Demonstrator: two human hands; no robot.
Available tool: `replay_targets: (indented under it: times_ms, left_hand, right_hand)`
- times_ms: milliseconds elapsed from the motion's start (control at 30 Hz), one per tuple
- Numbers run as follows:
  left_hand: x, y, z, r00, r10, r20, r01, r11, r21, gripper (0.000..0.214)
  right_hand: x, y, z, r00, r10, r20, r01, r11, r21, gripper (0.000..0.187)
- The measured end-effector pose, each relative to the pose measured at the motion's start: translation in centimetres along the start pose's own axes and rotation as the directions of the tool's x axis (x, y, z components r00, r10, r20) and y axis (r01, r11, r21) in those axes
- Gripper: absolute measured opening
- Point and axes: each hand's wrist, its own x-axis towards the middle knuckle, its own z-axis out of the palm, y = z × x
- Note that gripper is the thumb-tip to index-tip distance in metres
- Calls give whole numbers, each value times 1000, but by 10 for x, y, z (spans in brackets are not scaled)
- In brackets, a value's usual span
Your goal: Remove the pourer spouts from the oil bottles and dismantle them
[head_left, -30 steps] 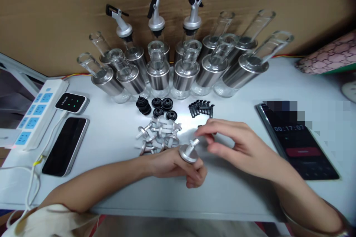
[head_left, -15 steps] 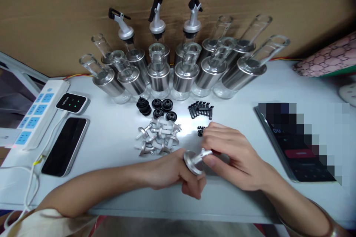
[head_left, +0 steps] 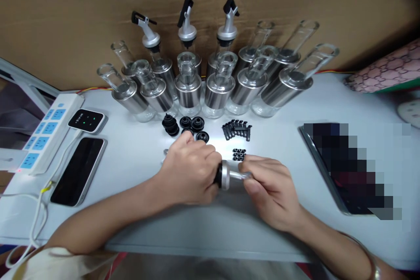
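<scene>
A silver bottle pourer [head_left: 226, 176] lies sideways between my hands, over the near part of the table. My left hand [head_left: 192, 170] is closed round its black stopper end, most of which the fingers hide. My right hand [head_left: 272, 188] pinches the tip of the spout between thumb and fingers. Behind my left hand are several black ribbed stoppers [head_left: 197, 123]; that hand covers nearly all of the loose silver pourer pile. Small black rings [head_left: 239, 154] lie just beyond my right fingertips, with a row of black levers [head_left: 236, 129] farther back.
Several glass bottles with steel sleeves [head_left: 188, 89] stand along the back, three topped with fitted pourers [head_left: 187, 30]. At left are a power strip [head_left: 46, 129], a small Wi-Fi device [head_left: 87, 120] and a phone [head_left: 78, 170]. A larger, partly blurred device [head_left: 323, 164] lies at right.
My left hand has turned over and moved up and left, now closed round the pourer's stopper end. The pourer has swung to nearly level. My right hand still pinches the spout tip.
</scene>
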Motion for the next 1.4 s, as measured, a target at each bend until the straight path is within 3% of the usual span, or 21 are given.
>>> replay_targets:
  times_ms: [100,200,267,300,333,400,433,500,600,733,833,933,1000,1033,1067,1133,1167,1200,1233,1300,1400]
  left_hand:
    - [3,-6,2,989,82,-122,-61,984,170,14]
    - [4,-11,3,980,120,-157,-82,969,232,15]
    - [4,-13,2,985,99,-140,-70,977,201,12]
    - [3,-13,1,992,62,-109,-45,988,149,10]
    - [3,-13,0,999,10,-51,-6,997,72,8]
    - [3,-9,-4,984,-98,146,118,984,-137,5]
    - [3,-7,-5,957,-140,255,200,953,-227,5]
    - [4,-2,-9,882,-194,429,345,887,-308,7]
    - [7,2,-12,812,-254,525,436,863,-257,13]
    - [10,3,-13,778,-263,571,427,888,-172,19]
    - [7,1,-8,815,-250,522,361,925,-121,16]
    - [2,-4,1,932,-192,307,207,978,-18,6]
    - [-1,-7,6,984,-110,142,101,993,67,6]
    - [-1,-9,8,995,-65,79,57,993,104,8]
    - [-2,-10,9,999,-24,29,20,990,136,9]
    - [-2,-10,10,999,34,-31,-28,984,176,12]
    - [-1,-10,10,998,41,-37,-34,983,182,13]
    - [-1,-9,9,999,28,-25,-23,984,176,14]
    - [0,-7,8,1000,-8,2,8,987,162,15]
    - [1,-4,3,988,-131,79,122,986,111,16]
    - [5,1,-8,927,-317,202,335,940,-61,14]
  right_hand:
    - [-2,-4,5,975,212,72,-222,955,194,46]
    - [-3,-7,9,859,462,222,-511,738,441,48]
    - [-2,-7,8,802,506,318,-595,625,505,47]
    - [-2,-7,6,814,483,322,-580,657,481,46]
    - [-1,-5,3,855,431,289,-518,745,421,46]
    - [1,-1,-4,962,224,156,-254,943,215,43]
    - [2,2,-7,991,93,97,-102,990,100,40]
    - [2,7,-13,993,-109,45,112,991,-71,30]
    - [2,12,-16,974,-205,91,220,952,-210,18]
    - [2,12,-15,949,-250,194,309,865,-396,20]
    - [3,7,-14,953,-235,191,300,828,-474,19]
    - [2,3,-12,978,-168,121,204,884,-421,19]
    - [2,3,-9,996,13,89,9,970,-242,25]
    - [2,3,-8,982,154,109,-144,985,-98,30]
    - [3,3,-7,939,300,166,-313,948,58,35]
    - [4,4,-5,792,497,354,-599,743,299,40]
    - [4,4,-5,729,527,438,-679,638,364,41]
    - [5,4,-5,693,533,485,-718,574,395,42]
    - [5,3,-6,689,536,487,-722,566,398,42]
    - [6,0,-9,761,536,365,-644,690,329,41]
    - [5,-3,-13,901,417,116,-428,899,90,34]
